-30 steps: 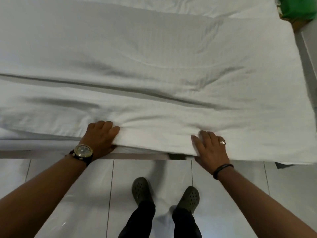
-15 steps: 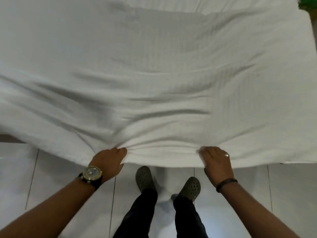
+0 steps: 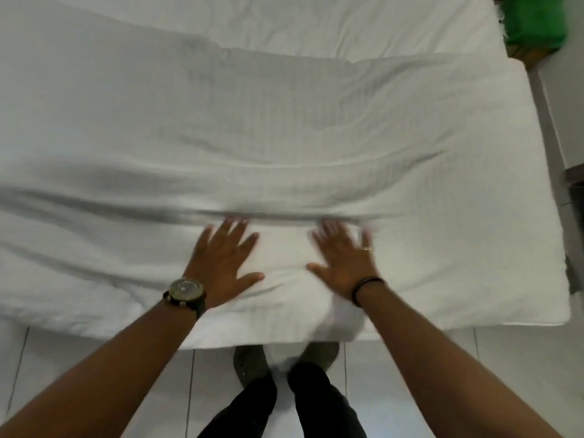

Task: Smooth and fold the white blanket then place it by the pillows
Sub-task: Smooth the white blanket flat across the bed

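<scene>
Neither hand has a grip on anything: the left hand [image 3: 221, 263] and the right hand [image 3: 343, 260] both lie flat, palms down and fingers spread wide, pressed on the white woven cotton blanket [image 3: 284, 137] in the lower middle of the frame, near each other with a bare strip of cloth between the thumbs. The fingertips are blurred. Just beyond them a long shaded crease runs across the blanket from the left edge of the frame to past the right hand. The left wrist carries a round brass-coloured wristwatch on a dark strap [image 3: 185, 294]; the right wrist has a thin black band [image 3: 366, 287], and a pale ring [image 3: 366, 248] sits on one finger of that hand. The blanket is spread over the white bed [image 3: 347, 23], covering most of the frame, its near edge hanging over the bed's side above the white tiled floor [image 3: 442, 358] at the bottom. The person's dark trousers [image 3: 316, 403] and grey-green clogs [image 3: 249, 358] show at the bottom centre. A bright green cloth object [image 3: 534, 20] sits in the upper right corner, beside the bed.
</scene>
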